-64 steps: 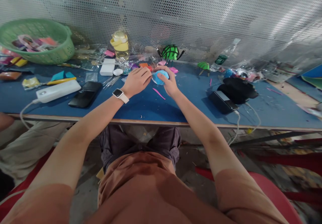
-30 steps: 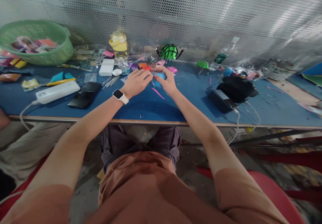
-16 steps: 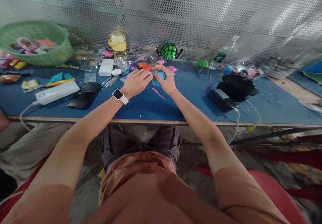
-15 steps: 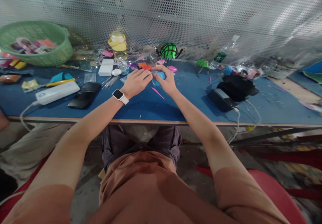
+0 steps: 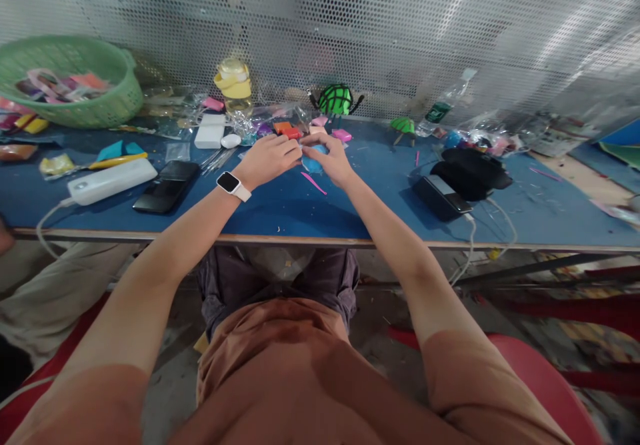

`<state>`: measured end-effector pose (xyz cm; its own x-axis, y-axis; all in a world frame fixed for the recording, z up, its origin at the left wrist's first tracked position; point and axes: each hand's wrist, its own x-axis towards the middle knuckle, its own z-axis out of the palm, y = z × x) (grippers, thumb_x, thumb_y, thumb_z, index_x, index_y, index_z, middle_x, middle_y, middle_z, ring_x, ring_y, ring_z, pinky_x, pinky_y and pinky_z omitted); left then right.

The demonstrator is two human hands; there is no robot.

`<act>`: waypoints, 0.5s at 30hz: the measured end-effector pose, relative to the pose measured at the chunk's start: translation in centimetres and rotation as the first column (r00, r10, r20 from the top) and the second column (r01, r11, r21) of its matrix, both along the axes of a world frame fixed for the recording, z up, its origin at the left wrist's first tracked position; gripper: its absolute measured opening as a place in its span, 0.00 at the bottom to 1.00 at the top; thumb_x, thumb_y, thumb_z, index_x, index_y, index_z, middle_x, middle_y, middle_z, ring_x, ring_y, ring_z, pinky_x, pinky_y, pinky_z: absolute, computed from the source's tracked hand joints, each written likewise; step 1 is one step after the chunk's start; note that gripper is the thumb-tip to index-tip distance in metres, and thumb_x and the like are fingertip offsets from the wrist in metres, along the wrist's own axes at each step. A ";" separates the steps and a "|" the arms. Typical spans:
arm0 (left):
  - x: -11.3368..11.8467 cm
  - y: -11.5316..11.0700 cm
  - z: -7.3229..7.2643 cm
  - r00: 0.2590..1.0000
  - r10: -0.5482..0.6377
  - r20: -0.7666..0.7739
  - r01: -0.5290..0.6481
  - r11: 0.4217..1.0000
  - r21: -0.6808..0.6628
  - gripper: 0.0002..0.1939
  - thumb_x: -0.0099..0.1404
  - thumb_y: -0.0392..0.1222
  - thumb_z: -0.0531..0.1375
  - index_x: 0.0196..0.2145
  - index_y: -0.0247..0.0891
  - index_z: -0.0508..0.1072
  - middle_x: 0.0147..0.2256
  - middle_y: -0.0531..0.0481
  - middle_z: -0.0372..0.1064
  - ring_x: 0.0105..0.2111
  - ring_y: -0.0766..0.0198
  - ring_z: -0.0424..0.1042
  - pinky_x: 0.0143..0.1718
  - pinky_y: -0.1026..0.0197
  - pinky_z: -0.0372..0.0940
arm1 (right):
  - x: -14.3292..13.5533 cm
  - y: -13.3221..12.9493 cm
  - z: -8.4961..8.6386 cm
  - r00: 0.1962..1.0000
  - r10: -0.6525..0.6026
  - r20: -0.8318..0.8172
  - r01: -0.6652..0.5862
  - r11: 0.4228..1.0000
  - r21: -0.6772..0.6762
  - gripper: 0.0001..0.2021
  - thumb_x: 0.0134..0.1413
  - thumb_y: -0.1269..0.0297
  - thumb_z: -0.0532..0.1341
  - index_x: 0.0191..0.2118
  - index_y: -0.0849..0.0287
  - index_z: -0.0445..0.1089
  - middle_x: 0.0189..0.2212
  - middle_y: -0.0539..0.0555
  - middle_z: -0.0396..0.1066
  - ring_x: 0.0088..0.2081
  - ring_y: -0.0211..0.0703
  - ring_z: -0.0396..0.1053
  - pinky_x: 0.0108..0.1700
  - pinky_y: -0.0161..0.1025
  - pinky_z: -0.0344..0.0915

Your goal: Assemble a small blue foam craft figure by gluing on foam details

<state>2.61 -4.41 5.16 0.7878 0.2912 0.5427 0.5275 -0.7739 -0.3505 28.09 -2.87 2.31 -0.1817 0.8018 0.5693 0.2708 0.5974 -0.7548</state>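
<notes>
Above the blue table my two hands meet at the fingertips. My right hand [image 5: 336, 160] is closed, with a light-blue lump that looks like soft clay [image 5: 315, 158] showing between its thumb and fingers. Beside it, my left hand [image 5: 273, 160] has its fingers bent and pressed together; what sits in that pinch is hidden behind the knuckles. A pink plastic modelling tool [image 5: 314, 182] lies on the table just below the hands. Right behind them are red-orange packets [image 5: 287, 130] and a pink packet [image 5: 342, 136].
A green basket [image 5: 120, 98] of packets stands far left, with a white power strip [image 5: 113, 182] and black phone [image 5: 167, 186] before it. Behind are a yellow-lidded bottle [image 5: 234, 88] and a green-and-black figure [image 5: 336, 100]. Rightward are a clear bottle [image 5: 440, 112] and a black case [image 5: 470, 173].
Both hands stay together around the blue lump, with only slight shifts of the fingers. My left wrist has moved slightly left. The view has tilted a little; the table things lie as before.
</notes>
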 end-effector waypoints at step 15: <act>-1.0 1.0 0.1 0.996 -0.034 -0.078 0.025 0.993 -0.114 0.20 0.90 0.50 0.60 0.48 0.35 0.86 0.45 0.36 0.87 0.46 0.47 0.83 0.41 0.50 0.66 | 0.0 -1.3 1.1 0.994 0.101 -0.045 -0.107 0.980 -0.168 0.24 0.53 0.40 0.83 0.46 0.51 0.86 0.50 0.56 0.88 0.56 0.57 0.83 0.69 0.60 0.78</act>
<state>1.60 -3.39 5.28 0.8365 0.3228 0.4427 0.4775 -0.8258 -0.3000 28.12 -4.17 3.41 -0.2510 0.8654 0.4337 0.1846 0.4827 -0.8561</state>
